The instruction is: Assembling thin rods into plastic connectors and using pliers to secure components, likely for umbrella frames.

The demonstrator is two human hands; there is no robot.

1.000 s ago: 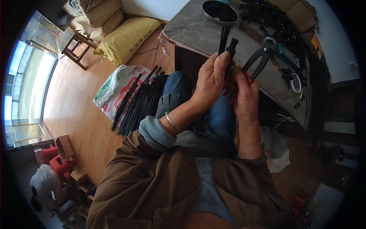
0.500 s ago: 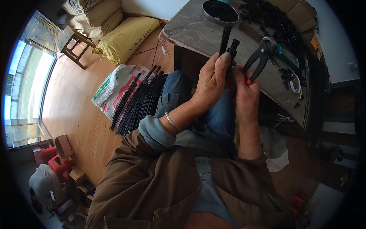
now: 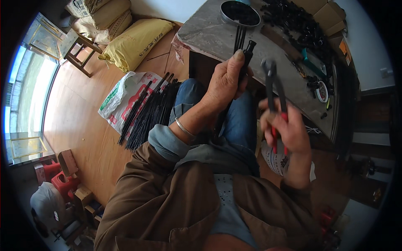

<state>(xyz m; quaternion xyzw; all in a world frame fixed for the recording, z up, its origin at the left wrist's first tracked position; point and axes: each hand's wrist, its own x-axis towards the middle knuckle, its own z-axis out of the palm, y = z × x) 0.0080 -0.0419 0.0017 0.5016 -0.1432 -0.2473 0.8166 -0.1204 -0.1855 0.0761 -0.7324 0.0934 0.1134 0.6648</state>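
Observation:
My left hand is closed around a black tube with a flared end and several thin black rods, all pointing up and away from me. Its thumb presses along them, and their lower part is hidden behind the hand and wrist. In my right hand are pincers with black jaws and red handle ends, held upright to the right of the tube and apart from it. Motion smears this hand slightly. A bundle of long black rods lies on a printed white sack left of my knee.
On the grey table stand a round bowl of small black parts, a heap of black pieces and a small round dish. A yellow sack and a wooden stool are at the far left.
My right hand has drawn away from the tube, moving right and toward me with the pincers, whose jaws now point up. The left hand has shifted slightly left, still holding the tube and rods.

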